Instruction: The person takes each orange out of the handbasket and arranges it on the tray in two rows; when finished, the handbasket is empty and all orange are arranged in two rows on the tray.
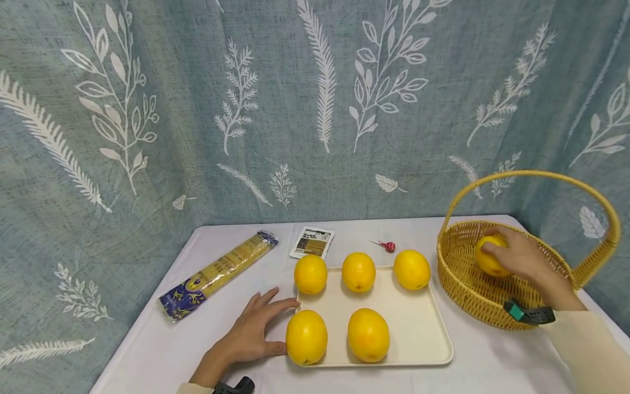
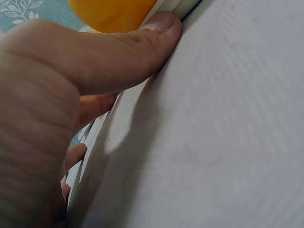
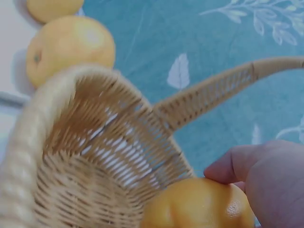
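My right hand (image 1: 524,256) grips an orange (image 1: 492,261) inside the yellow woven basket (image 1: 465,293), under its arched handle. The right wrist view shows the thumb on top of that orange (image 3: 197,206), close to the basket's far wall. At the left edge of a cream tray (image 1: 415,328), my left hand (image 1: 248,331) lies with fingers spread. Its thumb (image 2: 128,57) touches the tray's side, beside the near-left orange (image 1: 307,337). Several oranges are on the tray: three along the far edge, two near the front, including the front-middle orange (image 1: 368,335).
A packet of spaghetti (image 1: 216,276) lies slanted at the left of the white table (image 1: 147,361). Behind the tray are a small white-and-brown sachet (image 1: 312,242) and a small red wrapped item on a thin stick (image 1: 389,247). A blue-green leaf-patterned curtain (image 1: 295,180) hangs behind.
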`<state>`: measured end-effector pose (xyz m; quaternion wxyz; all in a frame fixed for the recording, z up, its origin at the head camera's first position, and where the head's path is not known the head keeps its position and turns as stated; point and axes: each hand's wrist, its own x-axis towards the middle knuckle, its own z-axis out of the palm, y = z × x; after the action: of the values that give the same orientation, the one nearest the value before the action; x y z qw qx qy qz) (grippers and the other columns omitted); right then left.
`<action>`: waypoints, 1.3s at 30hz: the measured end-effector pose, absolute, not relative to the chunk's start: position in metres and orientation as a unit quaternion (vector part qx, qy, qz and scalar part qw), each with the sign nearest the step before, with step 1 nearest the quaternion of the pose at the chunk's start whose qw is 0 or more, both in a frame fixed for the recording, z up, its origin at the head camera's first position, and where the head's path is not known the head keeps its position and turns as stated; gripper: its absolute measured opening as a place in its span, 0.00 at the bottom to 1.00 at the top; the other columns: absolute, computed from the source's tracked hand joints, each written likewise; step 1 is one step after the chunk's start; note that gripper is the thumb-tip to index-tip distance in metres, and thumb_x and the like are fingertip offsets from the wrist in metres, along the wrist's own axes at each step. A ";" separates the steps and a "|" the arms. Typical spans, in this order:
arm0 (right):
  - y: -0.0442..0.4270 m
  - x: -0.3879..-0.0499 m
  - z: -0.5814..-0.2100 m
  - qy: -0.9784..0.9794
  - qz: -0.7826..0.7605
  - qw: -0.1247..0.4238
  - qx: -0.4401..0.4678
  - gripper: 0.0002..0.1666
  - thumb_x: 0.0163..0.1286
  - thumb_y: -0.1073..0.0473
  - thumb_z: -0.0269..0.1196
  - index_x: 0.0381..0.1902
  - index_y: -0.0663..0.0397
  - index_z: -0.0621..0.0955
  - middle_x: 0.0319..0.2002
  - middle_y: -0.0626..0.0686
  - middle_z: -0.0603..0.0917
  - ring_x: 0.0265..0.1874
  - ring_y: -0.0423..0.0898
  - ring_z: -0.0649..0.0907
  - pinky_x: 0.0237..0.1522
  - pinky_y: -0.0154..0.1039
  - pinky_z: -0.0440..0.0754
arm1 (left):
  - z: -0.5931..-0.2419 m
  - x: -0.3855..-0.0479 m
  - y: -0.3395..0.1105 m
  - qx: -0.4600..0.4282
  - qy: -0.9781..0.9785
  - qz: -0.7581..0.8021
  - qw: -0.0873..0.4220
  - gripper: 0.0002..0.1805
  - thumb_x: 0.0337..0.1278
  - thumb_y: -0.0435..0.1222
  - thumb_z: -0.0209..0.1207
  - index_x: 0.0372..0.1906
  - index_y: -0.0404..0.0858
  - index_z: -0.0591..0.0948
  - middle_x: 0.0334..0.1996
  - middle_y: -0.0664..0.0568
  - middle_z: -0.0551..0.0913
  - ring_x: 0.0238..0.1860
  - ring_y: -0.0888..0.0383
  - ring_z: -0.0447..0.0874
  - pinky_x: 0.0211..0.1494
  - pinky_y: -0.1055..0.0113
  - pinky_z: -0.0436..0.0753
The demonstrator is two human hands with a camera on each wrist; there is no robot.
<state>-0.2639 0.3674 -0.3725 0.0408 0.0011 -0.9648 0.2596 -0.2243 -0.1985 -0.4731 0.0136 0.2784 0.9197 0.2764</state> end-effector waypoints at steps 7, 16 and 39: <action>0.354 -0.250 -0.363 -0.957 0.284 0.048 0.017 0.31 0.79 0.47 0.53 0.69 0.63 0.69 0.62 0.73 0.72 0.42 0.59 0.76 0.34 0.43 0.74 | -0.473 -0.224 -0.198 0.280 0.920 0.275 0.005 0.47 0.37 0.70 0.68 0.68 0.60 0.74 0.70 0.54 0.76 0.77 0.35 0.56 0.77 0.30 0.46; 0.330 -0.231 -0.356 -0.948 0.307 0.078 0.043 0.31 0.77 0.50 0.59 0.70 0.60 0.70 0.60 0.71 0.74 0.41 0.58 0.79 0.32 0.40 0.79 | -0.474 -0.223 -0.198 0.283 0.918 0.279 0.007 0.47 0.38 0.74 0.64 0.69 0.60 0.74 0.69 0.54 0.76 0.77 0.35 0.57 0.77 0.29 0.46; 0.295 -0.198 -0.360 -0.926 0.325 0.135 0.140 0.32 0.65 0.52 0.72 0.65 0.53 0.78 0.60 0.60 0.79 0.52 0.58 0.79 0.42 0.49 0.82 | -0.472 -0.223 -0.196 0.280 0.917 0.282 0.016 0.47 0.39 0.71 0.66 0.69 0.59 0.74 0.70 0.54 0.75 0.77 0.34 0.55 0.77 0.29 0.44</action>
<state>-0.1984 0.2948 -0.3603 0.1347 0.1397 -0.9255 0.3252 -0.2226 -0.1965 -0.4724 0.0164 0.2804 0.9174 0.2818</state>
